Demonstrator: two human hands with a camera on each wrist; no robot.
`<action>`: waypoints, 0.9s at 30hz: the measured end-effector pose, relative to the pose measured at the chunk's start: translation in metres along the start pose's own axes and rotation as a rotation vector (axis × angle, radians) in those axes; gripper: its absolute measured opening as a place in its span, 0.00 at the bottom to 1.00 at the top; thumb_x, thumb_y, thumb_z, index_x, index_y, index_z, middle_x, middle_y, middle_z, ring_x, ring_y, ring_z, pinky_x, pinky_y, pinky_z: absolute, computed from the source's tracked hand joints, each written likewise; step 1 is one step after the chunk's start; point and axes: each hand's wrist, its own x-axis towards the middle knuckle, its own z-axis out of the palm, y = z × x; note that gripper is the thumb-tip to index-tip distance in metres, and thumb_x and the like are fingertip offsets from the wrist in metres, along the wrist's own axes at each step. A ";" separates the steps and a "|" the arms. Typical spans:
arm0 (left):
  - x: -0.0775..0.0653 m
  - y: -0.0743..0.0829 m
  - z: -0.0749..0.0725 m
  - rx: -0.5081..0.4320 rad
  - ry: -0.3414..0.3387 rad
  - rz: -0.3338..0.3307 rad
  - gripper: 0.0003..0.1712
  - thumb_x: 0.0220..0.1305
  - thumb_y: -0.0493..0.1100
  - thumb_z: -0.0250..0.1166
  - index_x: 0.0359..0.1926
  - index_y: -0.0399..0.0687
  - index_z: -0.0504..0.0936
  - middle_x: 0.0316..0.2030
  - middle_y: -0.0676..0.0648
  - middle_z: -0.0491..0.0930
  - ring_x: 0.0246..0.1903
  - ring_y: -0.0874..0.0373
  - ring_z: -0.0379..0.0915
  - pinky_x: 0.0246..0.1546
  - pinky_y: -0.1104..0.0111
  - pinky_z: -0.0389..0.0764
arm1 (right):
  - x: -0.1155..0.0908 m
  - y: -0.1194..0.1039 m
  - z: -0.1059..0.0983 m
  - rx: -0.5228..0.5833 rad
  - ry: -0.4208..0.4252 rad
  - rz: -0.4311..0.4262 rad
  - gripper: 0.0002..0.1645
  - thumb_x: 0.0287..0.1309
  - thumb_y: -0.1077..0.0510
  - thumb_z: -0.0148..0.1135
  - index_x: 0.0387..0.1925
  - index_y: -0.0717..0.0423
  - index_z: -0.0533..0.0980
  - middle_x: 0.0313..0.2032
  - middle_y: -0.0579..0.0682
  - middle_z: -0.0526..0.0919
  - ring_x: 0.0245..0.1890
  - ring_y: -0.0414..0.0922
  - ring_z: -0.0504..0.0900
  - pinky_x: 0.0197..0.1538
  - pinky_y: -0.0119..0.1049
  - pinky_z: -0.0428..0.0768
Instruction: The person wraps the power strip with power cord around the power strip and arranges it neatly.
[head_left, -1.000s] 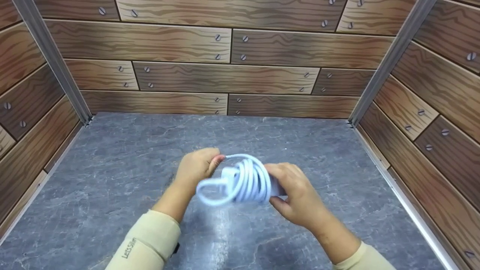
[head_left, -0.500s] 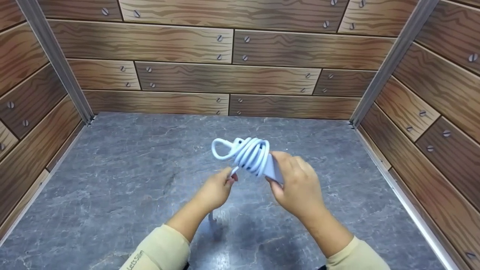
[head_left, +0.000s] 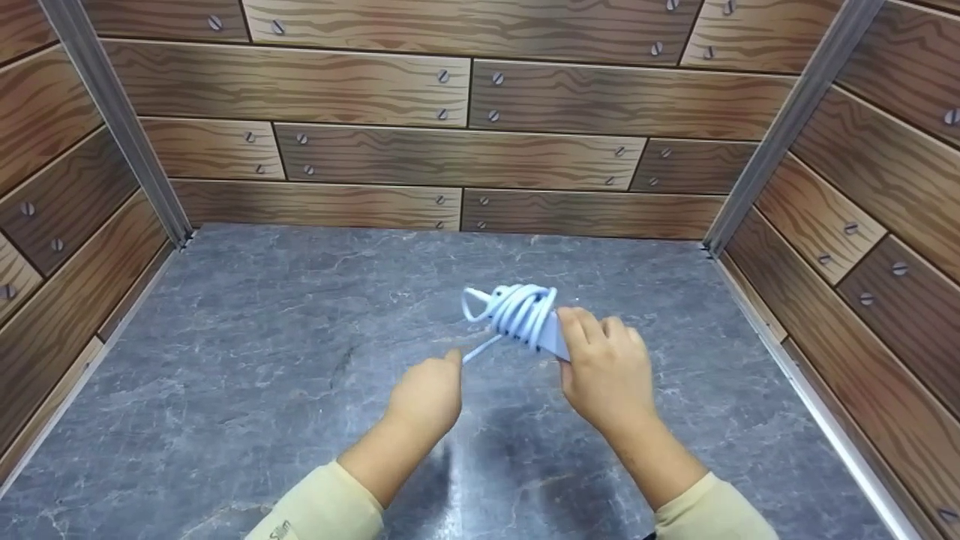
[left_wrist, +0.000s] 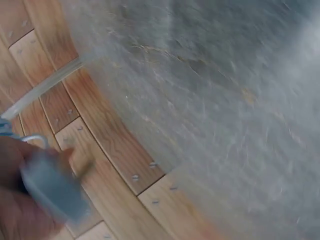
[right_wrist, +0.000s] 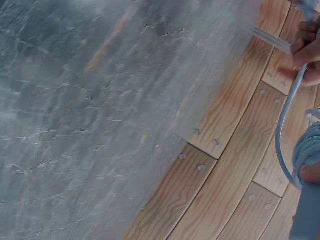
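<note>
My right hand [head_left: 611, 379] grips a flat light-blue block [head_left: 553, 335] at its near end. Several turns of light-blue cable [head_left: 520, 313] are wound round the block's far part, and a small loop sticks out to the left. A free length of the cable runs from the windings to my left hand [head_left: 424, 394], which holds its end. In the left wrist view that hand has a blurred blue-grey piece [left_wrist: 55, 187] that looks like a plug. The right wrist view shows the free cable [right_wrist: 281, 132] curving between the windings and the left hand's fingers [right_wrist: 307, 52].
Under the raised hands lies a grey marbled tabletop [head_left: 300, 315]. Wood-plank panels [head_left: 457, 154] enclose it at the back and both sides, with metal posts [head_left: 795, 120] in the corners. A metal strip [head_left: 825, 420] runs along the right edge.
The wound block has swung up and to the right in the right hand. My left hand has moved right and nearer the body, and the free cable between the hands is now straighter.
</note>
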 end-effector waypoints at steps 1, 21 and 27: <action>-0.001 0.000 0.000 0.089 0.048 0.004 0.14 0.62 0.33 0.55 0.49 0.42 0.71 0.32 0.42 0.79 0.23 0.51 0.77 0.18 0.64 0.77 | -0.002 0.001 0.002 -0.020 -0.015 0.010 0.30 0.34 0.62 0.65 0.47 0.57 0.72 0.40 0.50 0.79 0.27 0.53 0.74 0.26 0.44 0.70; -0.031 0.006 -0.003 0.285 0.100 0.229 0.04 0.55 0.34 0.59 0.25 0.44 0.76 0.17 0.49 0.75 0.17 0.53 0.74 0.14 0.64 0.75 | -0.005 0.004 0.003 0.307 -0.346 0.388 0.32 0.47 0.50 0.66 0.53 0.61 0.70 0.45 0.58 0.79 0.39 0.57 0.78 0.41 0.54 0.74; -0.027 -0.016 0.007 0.251 0.096 0.147 0.03 0.54 0.31 0.59 0.29 0.42 0.75 0.21 0.47 0.78 0.20 0.51 0.76 0.17 0.61 0.77 | 0.002 0.014 0.000 0.680 -0.386 0.659 0.29 0.49 0.57 0.64 0.53 0.60 0.69 0.44 0.59 0.79 0.40 0.54 0.77 0.43 0.49 0.75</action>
